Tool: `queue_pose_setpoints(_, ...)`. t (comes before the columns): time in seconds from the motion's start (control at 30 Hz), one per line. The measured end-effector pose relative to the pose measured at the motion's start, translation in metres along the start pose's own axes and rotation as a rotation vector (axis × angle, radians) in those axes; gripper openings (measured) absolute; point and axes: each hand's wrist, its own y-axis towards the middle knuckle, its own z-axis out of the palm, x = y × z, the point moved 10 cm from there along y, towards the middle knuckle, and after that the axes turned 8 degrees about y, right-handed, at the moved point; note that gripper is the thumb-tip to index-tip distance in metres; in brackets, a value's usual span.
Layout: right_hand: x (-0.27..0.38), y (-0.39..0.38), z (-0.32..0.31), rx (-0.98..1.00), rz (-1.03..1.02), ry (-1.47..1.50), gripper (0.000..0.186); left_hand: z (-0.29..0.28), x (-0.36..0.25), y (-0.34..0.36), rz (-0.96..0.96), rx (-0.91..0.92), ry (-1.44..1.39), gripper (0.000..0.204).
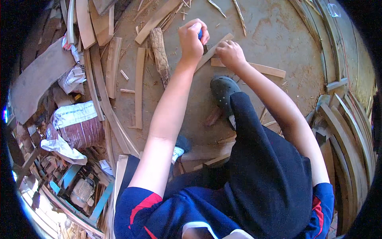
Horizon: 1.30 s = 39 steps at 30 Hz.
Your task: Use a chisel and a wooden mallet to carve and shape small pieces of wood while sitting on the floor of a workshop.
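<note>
Up ahead, my left hand (191, 42) is closed around the blue handle of a tool (200, 34). A short dark part of this tool shows below my fist, beside a pale wood strip (207, 57); its exact kind is hidden. Just to the right, my right hand (230, 53) has its fingers curled down on the edge of that strip, which lies slanted on the floor. Another short wood strip (254, 68) passes beneath my right wrist. My shoe (223, 93), a dark clog with light spots, is close below the strips.
A rough wood billet (160, 55) and a long curved slat (139, 87) lie left of my left arm. Boards and a wrapped maroon bundle (81, 125) crowd the left side, above a machine with a blue frame (102, 201). Curved wood pieces (346, 139) are stacked at the right.
</note>
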Motion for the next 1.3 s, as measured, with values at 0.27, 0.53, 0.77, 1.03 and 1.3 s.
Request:
queue_pose_setpoints(0.27,-0.009,-0.003,-0.102,-0.555,-0.112,1.134,0.033,0.006,0.001,-0.006,-0.016,-0.004,0.144,0.030)
queue_pose_setpoints(0.53,0.061,0.044,-0.145,-0.318,-0.345,1.222,0.032,-0.020,0.054,-0.002,0.071,-0.063,0.113,0.027)
queue_pose_setpoints(0.77,0.075,0.051,-0.130,-0.058,-0.362,1.081,0.029,-0.027,0.034,-0.030,0.056,-0.129,-0.189,0.049)
queue_pose_setpoints(1.03,0.080,0.045,-0.123,-0.066,-0.455,1.154,0.023,-0.027,0.035,-0.039,-0.071,0.130,0.248,0.045)
queue_pose_setpoints(1.3,0.062,0.055,-0.104,-0.008,-0.179,1.245,0.027,-0.026,0.031,-0.046,-0.031,0.281,0.829,0.051)
